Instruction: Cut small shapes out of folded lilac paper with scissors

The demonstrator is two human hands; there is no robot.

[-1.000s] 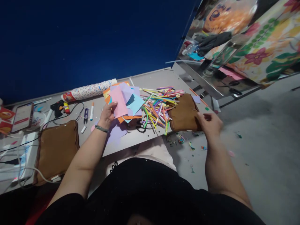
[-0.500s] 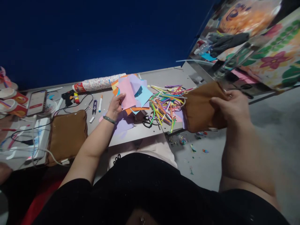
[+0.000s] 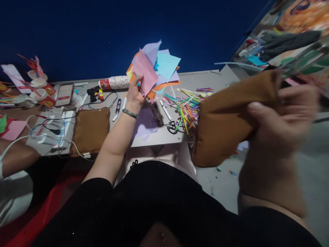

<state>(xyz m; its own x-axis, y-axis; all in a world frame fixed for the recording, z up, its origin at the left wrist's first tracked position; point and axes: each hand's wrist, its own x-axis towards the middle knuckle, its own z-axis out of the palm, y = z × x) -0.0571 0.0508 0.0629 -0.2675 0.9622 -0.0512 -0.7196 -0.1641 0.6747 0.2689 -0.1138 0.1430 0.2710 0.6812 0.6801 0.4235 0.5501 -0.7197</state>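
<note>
both hands lifting: paper stack in the left, brown cushion in the right

the left hand (image 3: pixel 135 94) is gripping a fanned stack of coloured paper sheets (image 3: pixel 154 67), thumb on the near face and fingers behind, and is holding it up above the far side of the grey table (image 3: pixel 164 135). the right hand (image 3: pixel 280 113) is closing around the far end of a brown cushion (image 3: pixel 226 116), holding it in the air near the camera, off the right edge of the table; this hand is blurring, so the finger placement is hard to read exactly.

judging by this, the step in hand is clearing both items off the work surface. whatever comes next is calling for a firm pinch on the sheets, since they are splaying out loosely, and a steady hold on the cushion.

the sheets are looking thin and flat, in pink, lilac, light blue and orange, overlapping unevenly. the cushion is looking soft and sagging, plain brown fabric.

on the table, a heap of coloured straws (image 3: pixel 186 104) is lying right of centre with black scissors (image 3: pixel 173 127) just beside it. a second brown cushion (image 3: pixel 89 130) is resting to the left, near a phone (image 3: pixel 64 95).
</note>
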